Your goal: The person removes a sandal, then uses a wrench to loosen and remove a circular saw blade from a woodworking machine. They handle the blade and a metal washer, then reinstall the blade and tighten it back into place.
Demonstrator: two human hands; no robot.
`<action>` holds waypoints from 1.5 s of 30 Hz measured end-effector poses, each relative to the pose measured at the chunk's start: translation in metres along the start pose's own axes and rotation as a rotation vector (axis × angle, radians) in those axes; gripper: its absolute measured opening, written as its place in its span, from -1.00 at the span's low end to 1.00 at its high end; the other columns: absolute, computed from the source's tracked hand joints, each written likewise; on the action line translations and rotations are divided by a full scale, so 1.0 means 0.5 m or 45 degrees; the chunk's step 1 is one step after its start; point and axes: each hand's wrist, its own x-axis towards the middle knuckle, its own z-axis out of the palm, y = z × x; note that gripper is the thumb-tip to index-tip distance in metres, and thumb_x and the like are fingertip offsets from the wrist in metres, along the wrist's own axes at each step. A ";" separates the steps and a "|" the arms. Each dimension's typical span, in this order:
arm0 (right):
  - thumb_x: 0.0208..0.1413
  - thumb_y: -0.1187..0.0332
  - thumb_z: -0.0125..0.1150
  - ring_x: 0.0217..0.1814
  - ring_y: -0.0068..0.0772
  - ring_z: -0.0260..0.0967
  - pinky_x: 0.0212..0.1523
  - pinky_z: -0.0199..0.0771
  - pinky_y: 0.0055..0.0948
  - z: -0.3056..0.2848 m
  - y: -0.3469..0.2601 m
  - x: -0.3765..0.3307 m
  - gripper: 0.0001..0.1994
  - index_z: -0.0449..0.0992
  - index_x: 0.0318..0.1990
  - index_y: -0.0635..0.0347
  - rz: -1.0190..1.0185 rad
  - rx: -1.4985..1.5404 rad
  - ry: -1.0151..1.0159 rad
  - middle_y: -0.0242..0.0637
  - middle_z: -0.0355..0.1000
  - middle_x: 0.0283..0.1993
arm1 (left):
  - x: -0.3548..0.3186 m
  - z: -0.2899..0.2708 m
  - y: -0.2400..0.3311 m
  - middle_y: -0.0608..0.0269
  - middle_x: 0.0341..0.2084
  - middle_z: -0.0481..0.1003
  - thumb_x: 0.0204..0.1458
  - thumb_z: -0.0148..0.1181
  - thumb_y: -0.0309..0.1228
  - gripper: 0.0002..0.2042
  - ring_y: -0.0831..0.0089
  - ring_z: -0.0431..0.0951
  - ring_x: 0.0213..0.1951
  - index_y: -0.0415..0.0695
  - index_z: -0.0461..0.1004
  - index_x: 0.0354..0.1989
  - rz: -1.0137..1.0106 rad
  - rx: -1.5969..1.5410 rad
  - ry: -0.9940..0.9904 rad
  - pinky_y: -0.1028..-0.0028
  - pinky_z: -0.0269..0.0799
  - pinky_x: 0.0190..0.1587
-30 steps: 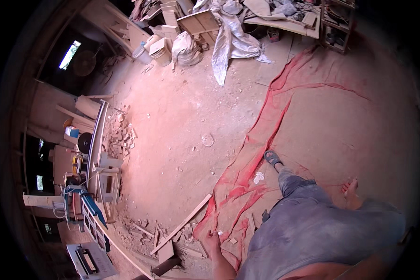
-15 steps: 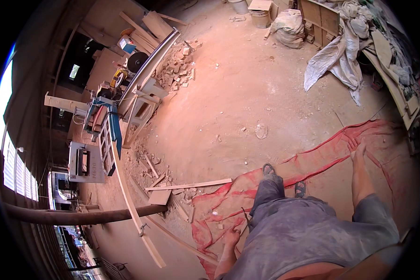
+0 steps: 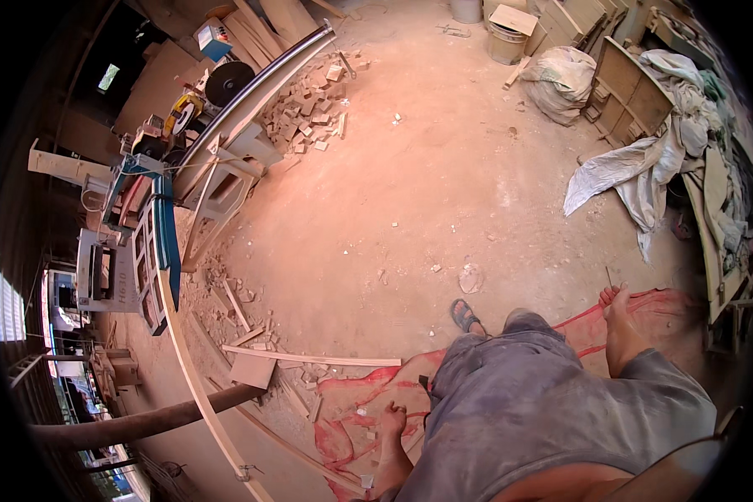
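My left hand (image 3: 393, 420) hangs at my side over the red-edged sheet (image 3: 343, 410) on the floor. Its fingers are curled in loosely, and nothing shows in them. On the other side, my right hand (image 3: 616, 303) is held out from my body, above the sheet's far edge. Its fingers are partly bent and apart, with no object between them. One sandalled foot (image 3: 467, 316) is forward on the dusty floor.
A machine with a blue-edged frame (image 3: 166, 243) stands at left, with a long wooden strip (image 3: 194, 376) running from it toward me. Wood offcuts (image 3: 305, 117) lie heaped nearby. A brown pole (image 3: 142, 428) crosses at lower left. Sacks (image 3: 560, 84) and boards (image 3: 632, 92) crowd the far right.
I have stepped forward, and the sheet now lies nearer under me. My right hand's fingers were stretched out and are now more bent. Both hands remain at my sides.
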 end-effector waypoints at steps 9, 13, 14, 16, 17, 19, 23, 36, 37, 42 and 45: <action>0.21 -0.22 -0.08 0.20 0.02 0.28 0.17 0.27 0.00 0.356 0.133 -0.018 -0.25 0.10 0.40 0.10 0.156 -0.156 0.225 0.00 0.21 0.33 | 0.383 -0.315 0.551 -0.08 -0.07 0.58 0.15 0.19 -0.42 -0.48 0.24 0.60 -0.12 -0.39 0.30 0.26 0.367 -0.229 0.366 0.32 0.49 -0.01; 0.19 -0.17 0.02 -0.09 -0.17 0.29 -0.19 0.32 -0.20 0.621 0.114 0.064 -0.31 0.18 0.32 0.08 0.155 -0.321 0.153 -0.09 0.27 0.15 | 0.466 -0.338 0.743 -0.09 -0.02 0.56 0.15 0.20 -0.41 -0.50 0.19 0.60 -0.09 -0.36 0.33 0.24 0.431 -0.197 0.360 0.29 0.49 0.00; 0.18 -0.13 0.04 -0.07 -0.15 0.29 -0.18 0.33 -0.18 0.696 0.095 0.101 -0.32 0.18 0.32 0.09 0.171 -0.361 0.110 -0.08 0.26 0.17 | 0.476 -0.343 0.769 -0.09 0.00 0.54 0.15 0.20 -0.41 -0.50 0.16 0.60 -0.08 -0.36 0.33 0.24 0.378 -0.121 0.319 0.28 0.49 0.00; 0.15 -0.01 0.14 -0.08 -0.12 0.29 -0.18 0.34 -0.14 0.871 0.074 0.121 -0.36 0.20 0.30 0.12 0.207 -0.522 0.027 -0.09 0.25 0.15 | 0.497 -0.367 0.809 -0.11 0.01 0.54 0.14 0.21 -0.41 -0.50 0.15 0.60 -0.07 -0.36 0.33 0.24 0.220 -0.048 0.257 0.28 0.49 0.01; 0.14 0.02 0.15 -0.10 -0.12 0.30 -0.20 0.35 -0.13 0.965 0.049 0.119 -0.38 0.22 0.27 0.14 0.202 -0.639 0.015 -0.10 0.25 0.11 | 0.487 -0.370 0.823 -0.11 0.01 0.54 0.14 0.21 -0.41 -0.49 0.14 0.60 -0.06 -0.35 0.33 0.25 0.132 -0.021 0.193 0.28 0.49 0.02; 0.14 0.12 0.17 -0.21 -0.17 0.32 -0.26 0.37 -0.15 1.210 0.043 0.116 -0.49 0.31 0.17 0.17 0.142 -0.832 -0.137 -0.16 0.27 -0.01 | 0.495 -0.394 0.820 -0.13 -0.01 0.54 0.15 0.20 -0.42 -0.49 0.17 0.59 -0.06 -0.36 0.31 0.26 0.035 -0.150 0.248 0.28 0.49 0.02; 0.14 0.21 0.17 -0.17 -0.36 0.38 -0.19 0.40 -0.30 1.711 0.002 -0.002 -0.39 0.25 0.35 0.13 -0.205 -1.183 -0.660 -0.33 0.41 -0.04 | 0.512 -0.424 0.834 -0.11 -0.01 0.54 0.16 0.18 -0.43 -0.47 0.24 0.56 -0.07 -0.41 0.26 0.28 -0.082 -0.395 0.363 0.33 0.49 0.00; -0.04 0.32 0.38 0.19 -0.25 0.39 0.18 0.40 -0.34 2.437 0.291 -0.439 -0.20 0.18 0.41 0.21 -0.750 -1.683 -1.341 -0.06 0.34 0.23 | 0.786 -0.646 0.973 -0.13 0.02 0.51 0.15 0.19 -0.44 -0.46 0.21 0.54 0.02 -0.40 0.25 0.29 -0.305 -0.755 0.641 0.29 0.45 0.10; -0.05 0.33 0.39 0.20 -0.24 0.38 0.19 0.40 -0.33 2.474 0.309 -0.458 -0.18 0.17 0.41 0.20 -0.731 -1.723 -1.309 -0.05 0.34 0.23 | 0.829 -0.674 0.975 -0.13 0.02 0.51 0.15 0.19 -0.44 -0.45 0.21 0.53 0.02 -0.40 0.24 0.29 -0.332 -0.837 0.682 0.29 0.45 0.10; -0.11 0.37 0.46 0.25 -0.20 0.34 0.19 0.41 -0.31 2.576 0.372 -0.461 -0.15 0.18 0.39 0.24 -0.714 -1.862 -1.048 -0.01 0.32 0.23 | 1.018 -0.994 0.993 -0.11 0.12 0.46 0.16 0.21 -0.45 -0.51 0.13 0.44 0.19 -0.38 0.31 0.25 -0.142 -0.544 0.819 0.27 0.28 0.27; -0.10 0.35 0.45 0.22 -0.16 0.37 0.21 0.40 -0.29 2.686 0.435 -0.492 -0.15 0.18 0.38 0.29 -0.731 -1.813 -1.010 0.01 0.36 0.21 | 1.097 -1.271 1.026 -0.11 0.16 0.44 0.19 0.17 -0.45 -0.53 0.14 0.43 0.21 -0.38 0.32 0.25 -0.151 -0.499 1.014 0.26 0.24 0.30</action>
